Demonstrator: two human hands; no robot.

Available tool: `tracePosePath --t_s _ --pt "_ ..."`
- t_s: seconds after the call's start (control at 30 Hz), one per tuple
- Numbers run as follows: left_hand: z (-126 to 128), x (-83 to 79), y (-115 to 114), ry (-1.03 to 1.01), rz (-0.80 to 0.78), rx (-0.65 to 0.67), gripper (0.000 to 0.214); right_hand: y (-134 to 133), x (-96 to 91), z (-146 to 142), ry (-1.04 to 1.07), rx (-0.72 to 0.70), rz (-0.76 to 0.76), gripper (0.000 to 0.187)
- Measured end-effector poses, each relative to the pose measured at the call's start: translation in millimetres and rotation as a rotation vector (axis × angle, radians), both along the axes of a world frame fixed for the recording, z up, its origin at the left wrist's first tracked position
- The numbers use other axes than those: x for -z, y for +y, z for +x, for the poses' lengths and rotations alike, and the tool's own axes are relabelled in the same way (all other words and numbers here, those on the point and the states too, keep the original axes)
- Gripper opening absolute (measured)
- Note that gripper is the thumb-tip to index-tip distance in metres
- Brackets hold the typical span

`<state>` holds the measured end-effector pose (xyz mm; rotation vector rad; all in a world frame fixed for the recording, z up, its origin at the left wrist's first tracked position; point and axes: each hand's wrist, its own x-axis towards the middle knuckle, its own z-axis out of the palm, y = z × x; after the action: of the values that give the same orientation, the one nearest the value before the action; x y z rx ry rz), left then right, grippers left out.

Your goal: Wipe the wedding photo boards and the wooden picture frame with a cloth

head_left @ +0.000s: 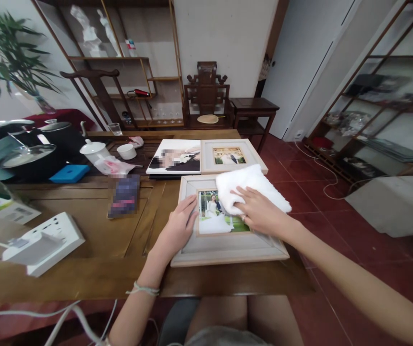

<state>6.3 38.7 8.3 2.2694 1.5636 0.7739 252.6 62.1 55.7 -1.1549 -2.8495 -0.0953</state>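
Observation:
A pale wooden picture frame (224, 250) lies flat near the front edge of the table, with a wedding photo (213, 225) of two people outdoors set in its middle. My left hand (179, 225) rests on the left side of this frame, fingers stretched out and holding nothing. In my right hand (260, 211) is a folded white towel (253, 179), gripped by its near edge. The towel lies over the frame's upper right part and covers some of the photo. My right fingers partly hide the photo's right side.
Behind lie a second framed photo (257, 153) and a photo panel (156, 165). On the left are a white power strip (60, 240), a blue box (70, 173), a lidded pan (30, 161), a white teapot (94, 150) and a cup (126, 152). A dark chair (206, 96) stands beyond.

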Motion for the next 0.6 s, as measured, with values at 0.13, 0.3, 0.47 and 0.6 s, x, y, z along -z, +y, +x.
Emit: tracePosePath --t_s 0.13,0.3,0.47,0.6 --pt "0.5 4.3 -0.6 -0.004 -0.001 -0.021 0.041 -51.9 -26.8 0.1 -0.047 0.000 -0.204 0.025" --pt "0.5 5.5 -1.0 -0.009 0.002 -0.019 0.041 -92.2 -30.6 -6.0 0.073 -0.059 -0.294 0.018" --pt "-0.8 4.2 -0.2 0.024 -0.002 0.007 0.042 -73.2 2.5 -7.6 0.172 -0.042 -0.154 0.026" --pt "-1.6 1.5 -0.2 0.028 -0.009 0.018 0.042 -23.8 11.9 -1.9 0.120 0.048 0.001 0.028"
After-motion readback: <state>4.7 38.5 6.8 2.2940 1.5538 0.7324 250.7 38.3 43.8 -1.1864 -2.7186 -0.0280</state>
